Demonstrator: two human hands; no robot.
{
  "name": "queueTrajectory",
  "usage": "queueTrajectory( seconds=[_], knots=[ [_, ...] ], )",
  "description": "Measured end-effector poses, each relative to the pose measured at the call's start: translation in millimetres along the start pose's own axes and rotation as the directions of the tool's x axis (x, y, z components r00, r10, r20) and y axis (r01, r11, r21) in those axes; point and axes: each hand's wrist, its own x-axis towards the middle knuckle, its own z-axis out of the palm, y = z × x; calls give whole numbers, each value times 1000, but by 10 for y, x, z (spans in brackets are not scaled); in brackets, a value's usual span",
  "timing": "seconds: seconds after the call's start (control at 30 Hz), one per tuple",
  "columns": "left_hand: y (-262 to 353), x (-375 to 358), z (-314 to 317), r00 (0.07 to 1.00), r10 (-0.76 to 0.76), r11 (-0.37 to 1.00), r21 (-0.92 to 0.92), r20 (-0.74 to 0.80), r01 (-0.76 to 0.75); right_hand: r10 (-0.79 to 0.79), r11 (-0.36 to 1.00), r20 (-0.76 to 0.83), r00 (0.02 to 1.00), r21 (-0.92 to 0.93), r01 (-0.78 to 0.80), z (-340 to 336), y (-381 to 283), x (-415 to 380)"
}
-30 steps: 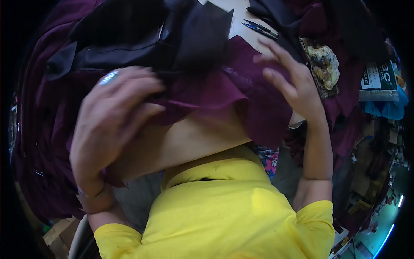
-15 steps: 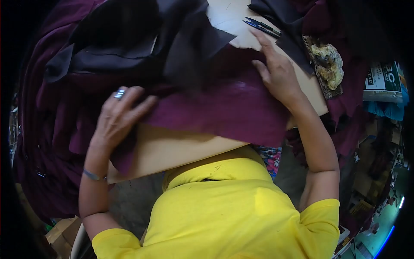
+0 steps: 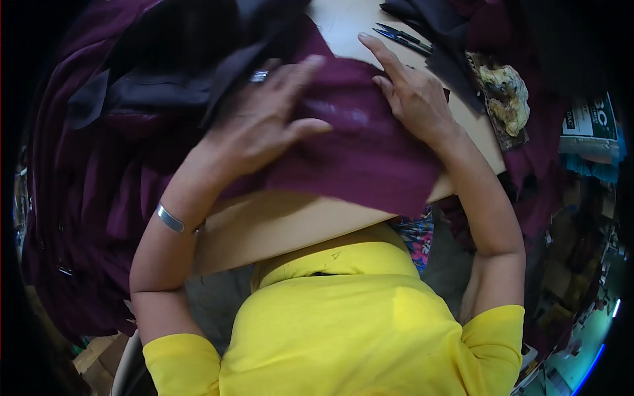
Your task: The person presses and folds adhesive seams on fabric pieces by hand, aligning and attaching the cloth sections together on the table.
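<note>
A maroon cloth (image 3: 370, 158) is lying spread across the middle of the tabletop (image 3: 277, 224), its near edge hanging just over the near rim. The left hand (image 3: 267, 125) is resting flat on the cloth's left part, fingers spread and gripping nothing. The right hand (image 3: 409, 96) is pressing open-palmed on the cloth's far right corner, fingers extended. Scissors (image 3: 403, 38) are lying on bare tabletop just beyond the right hand. Black fabric (image 3: 172, 86) is overlapping a maroon heap (image 3: 86, 198) at far left.
</note>
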Motion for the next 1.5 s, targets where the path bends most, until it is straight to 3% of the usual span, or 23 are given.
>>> queueTrajectory(
  seconds=[0.03, 0.1, 0.13, 0.2, 0.3, 0.33, 0.43, 0.47, 0.53, 0.57, 0.63, 0.7, 0.73, 0.83, 0.9, 0.97, 1.17, 1.5],
  knots=[
    [-163, -68, 86, 993, -113, 994, -4, -22, 113, 3, 1000, -8, 1000, -4, -3, 16, 48, 32],
    [-268, -129, 85, 986, -161, 987, 3, -31, 161, 12, 1000, -20, 1000, -8, -12, 69, 104, 71],
    [-255, -168, 58, 980, -198, 980, -24, -26, 197, 103, 993, 88, 991, -70, -97, 39, 70, 93],
    [-204, -201, 11, 971, -235, 972, -36, -49, 234, 35, 997, 58, 998, -69, -30, 76, 78, 122],
    [-58, -116, -67, 976, -1, 992, 122, -217, 28, -33, 999, 5, 999, -39, 33, 97, 107, 150],
    [19, -47, -111, 969, 114, 991, 101, -218, -93, -43, 999, -10, 999, -27, 43, 91, 113, 138],
    [144, 132, -58, 958, 286, 953, -98, -22, -287, -62, 998, 28, 998, -10, 62, 38, 81, 171],
    [164, 188, -38, 952, 298, 946, -156, 68, -284, -56, 997, 72, 996, -56, 60, 35, 109, 167],
    [63, 262, 42, 942, 329, 939, -131, 67, -319, -41, 987, 158, 987, -147, 65, 39, 195, 172],
    [15, 280, 62, 936, 345, 934, -118, 67, -336, -59, 991, 116, 991, -115, 73, 46, 225, 168],
    [-94, 252, 62, 983, 182, 983, 37, -7, -181, -91, 994, 26, 996, -53, 92, 63, 277, 161],
    [-216, 205, 84, 995, -34, 998, -60, -95, 28, -91, 995, -19, 996, -38, 90, 76, 290, 166],
    [-213, 192, 83, 991, -48, 999, -32, -129, 44, -90, 996, -40, 995, -27, 89, 84, 282, 155],
    [4, 231, -28, 940, 308, 927, 268, -143, -263, -29, 999, 11, 1000, -31, 30, 69, 259, 136],
    [137, 298, 37, 926, 354, 935, 63, -134, -349, -54, 998, -6, 999, -30, 54, 72, 266, 143],
    [217, 365, 103, 957, 289, 948, -143, 5, -286, -63, 998, -7, 998, -23, 62, 68, 265, 146],
    [213, 384, 234, 981, 194, 963, -198, 25, -185, -70, 998, -1, 998, 0, 70, 53, 276, 136],
    [182, 480, 228, 976, 211, 933, -307, 53, -185, -79, 997, -7, 997, 6, 79, 50, 268, 140]
  ],
)
